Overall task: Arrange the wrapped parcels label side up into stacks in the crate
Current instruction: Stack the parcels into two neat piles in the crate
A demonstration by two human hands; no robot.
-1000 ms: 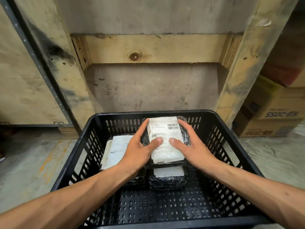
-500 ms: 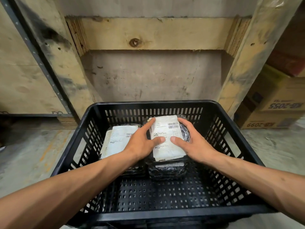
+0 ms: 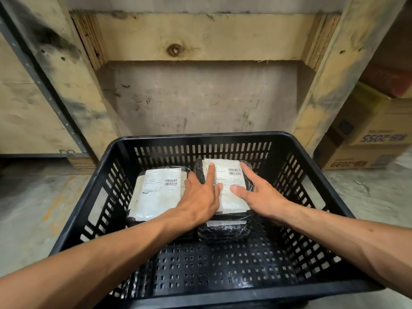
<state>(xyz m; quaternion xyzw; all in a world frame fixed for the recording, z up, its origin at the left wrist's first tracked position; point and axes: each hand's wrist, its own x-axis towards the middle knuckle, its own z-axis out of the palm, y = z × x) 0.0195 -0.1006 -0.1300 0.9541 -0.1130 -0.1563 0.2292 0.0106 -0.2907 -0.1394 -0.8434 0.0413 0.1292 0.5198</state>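
A black slotted crate [image 3: 200, 136] stands on the floor in front of me. Inside it at the back are two piles of black-wrapped parcels. The left parcel [image 3: 156, 195] lies with its white label up. On the right, the top parcel [image 3: 231, 202] lies label up on a lower parcel [image 3: 223, 231], whose front edge sticks out beneath. My left hand [image 3: 200, 195] lies flat on the top parcel's left part, fingers spread. My right hand [image 3: 260, 195] rests flat on its right part, fingers over the edge.
The front half of the crate floor [image 3: 223, 268] holds nothing. Behind the crate rises a wooden frame [image 3: 200, 36] against a wall. Cardboard boxes [image 3: 374, 139] are stacked at the right. A dark metal post [image 3: 44, 85] slants at the left.
The top parcel has come down onto the right pile. My hands have gone from gripping its sides to lying flat on it.
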